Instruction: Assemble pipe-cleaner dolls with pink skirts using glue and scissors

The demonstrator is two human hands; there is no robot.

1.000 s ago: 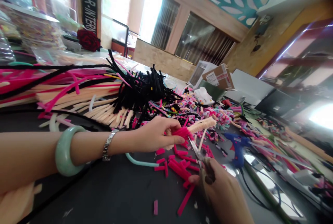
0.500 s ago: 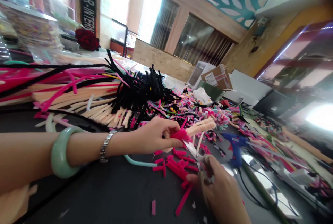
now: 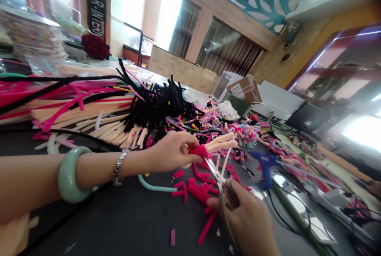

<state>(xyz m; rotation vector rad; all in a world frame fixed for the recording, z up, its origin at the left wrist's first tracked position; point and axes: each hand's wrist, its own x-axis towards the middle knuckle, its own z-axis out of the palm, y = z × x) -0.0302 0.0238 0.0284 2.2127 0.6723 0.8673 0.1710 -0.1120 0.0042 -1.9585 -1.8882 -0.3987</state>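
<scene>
A person's L hand (image 3: 175,151) pinches a pink-and-beige piece (image 3: 203,151) btwn thumb and fingers above a dark worktable (image 3: 125,220); the piece is held up near the middle of the view, its pink fuzzy part at the fingertips and two beige fuzzy stems (image 3: 223,141) sticking out to the right. The R hand (image 3: 248,214) is closed around the handles of a pair of scissors (image 3: 218,176), thumb and fingers wrapped on the grips, w/ the tip right at the lower edge of the pink part; can't tell how far apart the blades are.

The L arm wears a pale green bangle (image 3: 66,174) and, nearer the wrist, a silver-coloured bracelet (image 3: 120,167).

Below the hands, pink offcuts (image 3: 198,193) lie scattered on the table, w/ a light blue stem (image 3: 156,187) curving up to them from the L. Behind the L forearm: a fan of beige stems in a bundle (image 3: 119,133) and a black bundle (image 3: 168,103). To the R, a blue glue gun (image 3: 266,166) w/ its cord. In the bkgd, a cardboard box (image 3: 245,89), and far L, a dark red rose (image 3: 95,46) beside a large spool (image 3: 32,35).
</scene>
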